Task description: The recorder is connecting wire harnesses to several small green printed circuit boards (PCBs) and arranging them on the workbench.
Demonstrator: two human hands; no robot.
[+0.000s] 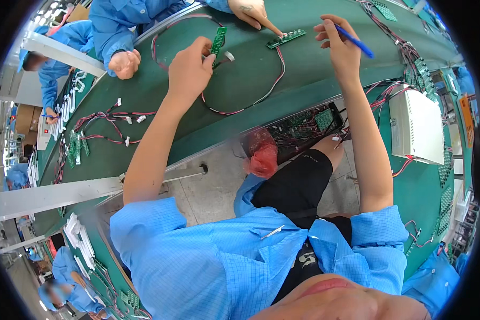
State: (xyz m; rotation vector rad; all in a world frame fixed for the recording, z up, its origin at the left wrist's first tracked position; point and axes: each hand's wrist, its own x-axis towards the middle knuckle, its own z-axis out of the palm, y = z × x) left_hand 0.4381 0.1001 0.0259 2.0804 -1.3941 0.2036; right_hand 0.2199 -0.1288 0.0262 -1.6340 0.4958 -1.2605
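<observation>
My left hand (pixel 189 72) is closed on the edge of a small green circuit board (pixel 218 37), held upright over the green table. Beside my fingers is a white connector (pixel 229 56). Raised further right, my right hand (pixel 344 56) holds a blue pen (pixel 360 42) slanting down to the right. Between my hands a second circuit board (pixel 293 36) lies on the table, and a co-worker's pointing finger touches it from the far side; that hand (pixel 250 12) is not mine. A red, black and white cable (pixel 279 74) loops from this board toward my left hand.
Wire harnesses with white connectors (pixel 109 117) lie at left. The co-worker's other hand (pixel 124 64) rests at the far edge. Below the near edge sit a tray of boards (pixel 325 120) and a red bag (pixel 263 157). A pale metal box (pixel 418 125) stands right; a white beam (pixel 64 197) crosses left.
</observation>
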